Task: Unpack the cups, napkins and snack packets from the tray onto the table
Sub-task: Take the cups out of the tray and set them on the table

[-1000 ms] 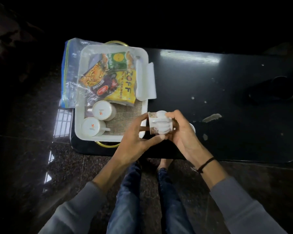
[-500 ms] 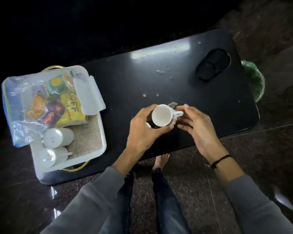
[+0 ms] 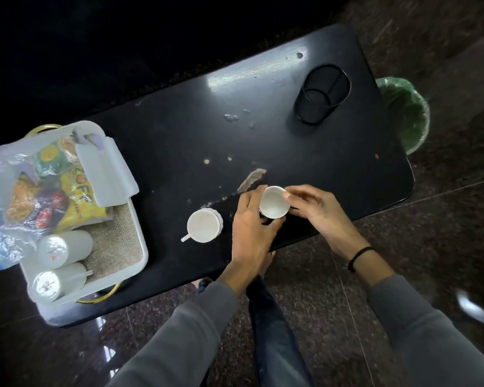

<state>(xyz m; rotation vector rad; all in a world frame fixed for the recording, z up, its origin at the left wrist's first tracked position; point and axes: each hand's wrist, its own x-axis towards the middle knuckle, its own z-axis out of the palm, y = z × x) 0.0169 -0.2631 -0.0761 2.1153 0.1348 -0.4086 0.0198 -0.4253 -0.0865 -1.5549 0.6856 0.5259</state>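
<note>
A white cup [image 3: 273, 203] stands upright, mouth up, on the black table [image 3: 263, 129] near its front edge. My left hand [image 3: 252, 222] wraps its left side and my right hand [image 3: 310, 208] holds its rim and right side. A second white cup [image 3: 204, 225] stands alone on the table just to the left, handle pointing down-left. The white tray [image 3: 140, 247] at the table's left end holds two more cups [image 3: 63, 248] lying on their sides, a clear bag of snack packets [image 3: 48, 191] and white napkins [image 3: 106, 174].
A black mesh holder [image 3: 322, 96] stands at the far right of the table. A green-lined bin [image 3: 405, 113] sits on the floor past the right end. Pale stains [image 3: 250, 178] mark the tabletop. My legs are below the table's front edge.
The cup in my hands was turned from its side to mouth-up and brought down onto the table to the right. The view swung right, and a second cup now shows on the table.
</note>
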